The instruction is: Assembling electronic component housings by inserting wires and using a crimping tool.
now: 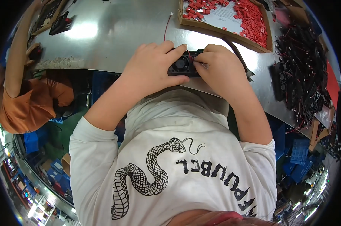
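Note:
A black cooling fan unit (181, 64) lies at the near edge of the metal table, in front of my body. My left hand (151, 62) grips its left end, with the thumb along the near side and the fingers on the far side. From that hand a thin red wire (166, 28) runs away over the table to a small white plug. My right hand (219, 66) is closed at the unit's right part, its thumb and index finger pinched together over it. Whatever sits between those fingertips is too small to make out.
A cardboard tray (225, 34) of small red parts stands at the far right. Right of it lies a heap of black wired fan units (300, 75). A dark strap or cable (236, 52) lies by my right hand. At left, another person's arm (17, 52) reaches over the table (117, 30).

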### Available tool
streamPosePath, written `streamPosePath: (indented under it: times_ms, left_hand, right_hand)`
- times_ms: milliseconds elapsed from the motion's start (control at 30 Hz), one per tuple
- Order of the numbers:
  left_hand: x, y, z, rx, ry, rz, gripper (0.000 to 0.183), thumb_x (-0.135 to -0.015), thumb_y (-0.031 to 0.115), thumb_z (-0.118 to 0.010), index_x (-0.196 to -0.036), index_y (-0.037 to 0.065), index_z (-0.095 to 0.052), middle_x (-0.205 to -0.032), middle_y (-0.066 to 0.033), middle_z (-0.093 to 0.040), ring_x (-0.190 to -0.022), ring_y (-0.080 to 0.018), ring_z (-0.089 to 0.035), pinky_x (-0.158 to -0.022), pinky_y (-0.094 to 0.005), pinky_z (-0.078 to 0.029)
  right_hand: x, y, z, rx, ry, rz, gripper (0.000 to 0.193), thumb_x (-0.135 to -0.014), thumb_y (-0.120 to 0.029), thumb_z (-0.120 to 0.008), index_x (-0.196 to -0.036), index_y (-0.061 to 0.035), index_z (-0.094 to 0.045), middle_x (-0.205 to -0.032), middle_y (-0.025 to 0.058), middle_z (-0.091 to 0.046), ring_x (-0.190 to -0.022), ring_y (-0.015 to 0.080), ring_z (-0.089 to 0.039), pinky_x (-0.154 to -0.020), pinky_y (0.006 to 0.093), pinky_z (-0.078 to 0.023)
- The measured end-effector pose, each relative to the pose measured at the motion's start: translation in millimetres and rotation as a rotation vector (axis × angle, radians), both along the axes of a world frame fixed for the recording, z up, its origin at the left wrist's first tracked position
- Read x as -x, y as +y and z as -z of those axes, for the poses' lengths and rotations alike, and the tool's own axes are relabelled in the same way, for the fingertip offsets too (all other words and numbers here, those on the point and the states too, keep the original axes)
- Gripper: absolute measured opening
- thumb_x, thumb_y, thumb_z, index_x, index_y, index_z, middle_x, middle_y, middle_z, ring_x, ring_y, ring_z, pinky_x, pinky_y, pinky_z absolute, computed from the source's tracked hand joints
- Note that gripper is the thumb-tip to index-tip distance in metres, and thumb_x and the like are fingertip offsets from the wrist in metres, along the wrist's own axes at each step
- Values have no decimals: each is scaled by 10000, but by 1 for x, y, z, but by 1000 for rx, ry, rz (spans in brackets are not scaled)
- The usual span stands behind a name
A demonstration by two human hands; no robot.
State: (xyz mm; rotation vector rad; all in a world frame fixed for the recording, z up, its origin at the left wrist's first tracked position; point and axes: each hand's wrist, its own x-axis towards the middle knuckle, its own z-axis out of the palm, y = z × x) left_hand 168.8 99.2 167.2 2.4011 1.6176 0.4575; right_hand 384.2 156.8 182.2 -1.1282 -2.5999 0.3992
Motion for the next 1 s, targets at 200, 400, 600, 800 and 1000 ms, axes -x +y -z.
streamPosePath:
  times_ms: [200, 400, 600, 800, 1000]
  left_hand:
    - [7, -1, 4, -20, 3, -54, 716, -790, 537, -784, -1351, 127, -612, -1114, -86, -631, -979, -305, -653, -904, -432, -486]
    - [6, -1, 7, 27, -35, -27, 718, -795, 544, -777, -1360, 134, -606, -1102, -84, -635, -987, -305, -653, -901, -433, -488]
    - [1, -2, 8, 69, -64, 36, 711, -809, 542, -765, -1368, 138, -592, -1109, -78, -639, -981, -306, -651, -904, -430, -486]
    - [-16, 3, 5, 35, -51, 88, 701, -816, 539, -760, -1366, 140, -588, -1113, -76, -636, -967, -304, -648, -904, -428, -480]
    - [-19, 2, 3, 30, -9, 91, 718, -803, 546, -770, -1361, 129, -597, -1087, -87, -630, -969, -298, -650, -892, -429, -478]
  right_hand:
    - [13, 14, -1, -48, -57, -142, 115, -853, -166, -713, -861, -58, -751, -836, 72, -670, -835, 293, -660, -747, 410, -539]
    - [9, 21, 3, -11, 8, -192, 103, -822, -148, -717, -841, -47, -731, -807, 54, -658, -771, 268, -652, -712, 393, -536]
    - [-11, 7, -1, 100, 52, -144, 115, -791, -72, -769, -898, -32, -754, -821, 76, -673, -747, 243, -662, -676, 353, -537]
    - [-17, -4, -2, -45, -21, -54, 155, -800, -71, -788, -947, -29, -762, -842, 82, -669, -742, 251, -653, -675, 350, -534]
    - [-31, 16, -12, 147, 96, 1, 191, -811, -108, -798, -978, -28, -753, -872, 88, -684, -795, 259, -667, -724, 343, -545]
